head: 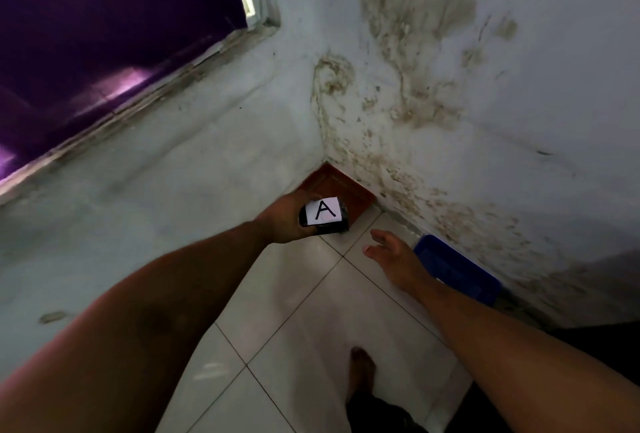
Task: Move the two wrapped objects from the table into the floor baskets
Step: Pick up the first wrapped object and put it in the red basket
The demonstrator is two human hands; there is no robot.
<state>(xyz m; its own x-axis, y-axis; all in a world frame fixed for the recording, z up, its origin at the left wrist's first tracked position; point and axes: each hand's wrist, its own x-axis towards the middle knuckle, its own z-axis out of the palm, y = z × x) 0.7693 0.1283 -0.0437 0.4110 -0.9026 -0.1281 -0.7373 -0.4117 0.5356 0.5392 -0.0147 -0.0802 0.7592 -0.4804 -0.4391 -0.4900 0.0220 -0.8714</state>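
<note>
My left hand [289, 221] grips a black wrapped object [325, 216] that bears a white paper label with the letter A. It hangs just in front of and above a red-brown basket [337, 187] that sits on the floor in the room's corner. My right hand [394, 256] is stretched out with its fingers apart and holds nothing. It hovers over the floor tiles next to a blue basket [457, 270] that stands against the right wall. The blue basket's inside is dark and I cannot tell what lies in it.
Two stained white walls [485, 121] meet at the corner behind the baskets. A purple-lit opening [104, 34] with a white frame is in the left wall. White floor tiles [311, 328] run toward me, with my bare foot [362, 373] on them.
</note>
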